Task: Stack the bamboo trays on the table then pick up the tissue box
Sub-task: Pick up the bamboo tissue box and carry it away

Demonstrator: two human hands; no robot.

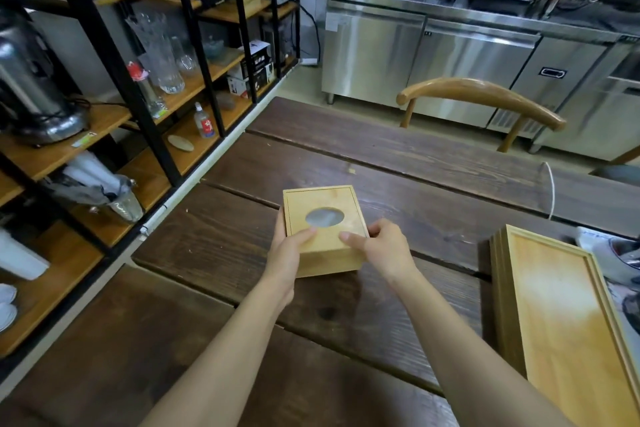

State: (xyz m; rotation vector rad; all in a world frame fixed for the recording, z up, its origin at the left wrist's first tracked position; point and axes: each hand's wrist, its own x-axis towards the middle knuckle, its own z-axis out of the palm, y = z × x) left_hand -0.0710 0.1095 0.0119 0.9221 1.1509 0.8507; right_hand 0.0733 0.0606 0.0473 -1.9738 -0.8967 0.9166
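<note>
Two hands grip the tissue box on the bench.

The tissue box sits in the middle of the dark wood bench. The left hand clasps its left side and the right hand clasps its right side, thumbs on top. The trays sit piled up at the right edge. The box looks like hard, smooth wood, so it will not bend but could slip. It seems light. Squeezing both side walls looks like the best hold.
</note>
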